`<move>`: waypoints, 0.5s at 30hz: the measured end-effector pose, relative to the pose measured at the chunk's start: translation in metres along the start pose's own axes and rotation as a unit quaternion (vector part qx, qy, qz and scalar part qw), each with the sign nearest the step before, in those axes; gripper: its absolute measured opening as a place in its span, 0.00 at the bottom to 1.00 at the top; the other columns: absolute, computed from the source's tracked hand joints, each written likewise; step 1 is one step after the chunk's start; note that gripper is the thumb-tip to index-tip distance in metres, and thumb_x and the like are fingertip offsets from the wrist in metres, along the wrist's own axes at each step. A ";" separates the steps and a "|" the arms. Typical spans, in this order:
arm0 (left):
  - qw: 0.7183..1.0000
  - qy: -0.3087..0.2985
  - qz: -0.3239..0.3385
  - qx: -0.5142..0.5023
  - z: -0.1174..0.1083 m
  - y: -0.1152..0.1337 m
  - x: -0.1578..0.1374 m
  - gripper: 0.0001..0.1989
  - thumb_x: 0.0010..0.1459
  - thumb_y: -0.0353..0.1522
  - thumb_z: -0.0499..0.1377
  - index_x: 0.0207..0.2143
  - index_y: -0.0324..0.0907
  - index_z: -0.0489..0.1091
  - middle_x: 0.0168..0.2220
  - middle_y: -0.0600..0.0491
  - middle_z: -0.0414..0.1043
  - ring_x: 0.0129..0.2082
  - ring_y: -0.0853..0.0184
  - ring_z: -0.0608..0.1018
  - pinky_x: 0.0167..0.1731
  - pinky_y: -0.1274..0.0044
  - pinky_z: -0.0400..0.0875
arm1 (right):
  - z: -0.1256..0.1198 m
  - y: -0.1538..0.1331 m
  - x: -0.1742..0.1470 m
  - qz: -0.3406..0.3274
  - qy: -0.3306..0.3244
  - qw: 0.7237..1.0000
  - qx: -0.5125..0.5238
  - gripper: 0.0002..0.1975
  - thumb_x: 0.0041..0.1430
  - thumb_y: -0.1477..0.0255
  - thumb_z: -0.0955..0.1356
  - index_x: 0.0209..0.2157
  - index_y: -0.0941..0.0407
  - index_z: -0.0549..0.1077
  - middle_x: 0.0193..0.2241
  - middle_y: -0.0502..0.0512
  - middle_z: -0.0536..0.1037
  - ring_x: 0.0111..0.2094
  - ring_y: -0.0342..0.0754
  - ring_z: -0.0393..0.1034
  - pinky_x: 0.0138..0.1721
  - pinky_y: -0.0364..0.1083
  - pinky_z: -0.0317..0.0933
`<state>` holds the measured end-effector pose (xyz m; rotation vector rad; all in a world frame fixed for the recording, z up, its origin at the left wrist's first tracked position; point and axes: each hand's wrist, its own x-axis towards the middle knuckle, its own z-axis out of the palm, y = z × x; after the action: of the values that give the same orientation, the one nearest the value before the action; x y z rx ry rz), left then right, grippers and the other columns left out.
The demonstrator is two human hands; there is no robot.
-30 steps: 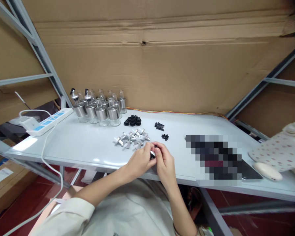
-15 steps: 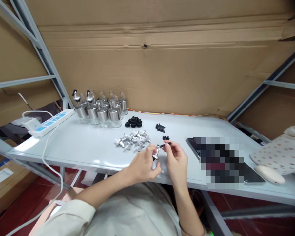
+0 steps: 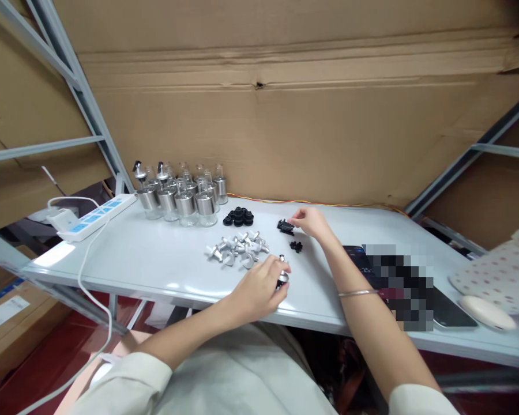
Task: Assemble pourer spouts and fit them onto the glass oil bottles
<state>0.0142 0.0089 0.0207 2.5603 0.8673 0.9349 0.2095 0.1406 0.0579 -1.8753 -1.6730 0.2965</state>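
Note:
My left hand [image 3: 262, 288] is closed around a silver pourer spout [image 3: 282, 276] with a black base, held upright just above the table's front part. My right hand [image 3: 310, 222] is stretched forward, thumb and finger pinched on a thin black plastic piece at the edge of a small pile of black strips [image 3: 285, 227]. Near it lies a cluster of tiny black parts [image 3: 296, 246]. Left of my hands, several silver pourer tops with white stems [image 3: 237, 251] are heaped. Behind them sit black ribbed stoppers [image 3: 239, 217].
Several glass bottles with steel sleeves [image 3: 185, 203] stand at the back left, two with pourers fitted. A power strip [image 3: 97, 219] lies on the left. A phone [image 3: 452, 308], a cream oval object [image 3: 488, 312] and a dotted cloth item [image 3: 493, 274] are on the right.
My right hand has left the pourer, where it held a black strip, and reached forward to the strip pile. My left hand still holds the pourer, now more upright. The view shifted slightly.

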 end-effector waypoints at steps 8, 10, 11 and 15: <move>0.998 -0.019 -0.032 -0.049 0.001 -0.003 -0.001 0.11 0.60 0.29 0.54 0.45 0.43 0.59 0.46 0.46 0.62 0.36 0.66 0.74 0.41 0.70 0.72 | 0.029 0.029 0.011 0.021 -0.018 0.998 -0.052 0.03 0.52 0.71 0.69 0.28 0.57 0.75 0.30 0.57 0.80 0.32 0.48 0.72 0.32 0.43 0.59; 0.998 -0.017 -0.034 -0.056 0.001 -0.002 -0.001 0.12 0.59 0.28 0.54 0.46 0.43 0.58 0.47 0.45 0.61 0.37 0.66 0.74 0.41 0.70 0.72 | 0.030 0.032 0.013 0.023 -0.023 0.998 -0.058 0.04 0.52 0.71 0.69 0.29 0.57 0.76 0.31 0.57 0.80 0.34 0.49 0.72 0.34 0.43 0.59; 0.998 -0.015 -0.032 -0.058 0.000 -0.002 -0.001 0.13 0.59 0.27 0.54 0.46 0.42 0.58 0.48 0.45 0.60 0.38 0.65 0.74 0.42 0.69 0.72 | 0.031 0.032 0.013 0.022 -0.024 0.998 -0.059 0.04 0.53 0.71 0.69 0.30 0.57 0.77 0.32 0.58 0.80 0.34 0.49 0.73 0.35 0.43 0.60; 0.998 -0.004 -0.022 -0.058 0.000 -0.001 -0.001 0.13 0.59 0.25 0.52 0.46 0.42 0.58 0.47 0.45 0.60 0.41 0.64 0.73 0.43 0.69 0.72 | 0.030 0.031 0.014 0.015 -0.025 0.998 -0.056 0.08 0.55 0.73 0.66 0.33 0.57 0.78 0.35 0.60 0.81 0.38 0.50 0.73 0.39 0.44 0.61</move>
<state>0.0130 0.0098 0.0201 2.4349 0.8383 0.9323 0.2211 0.1617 0.0194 -1.9919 -1.7269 0.2693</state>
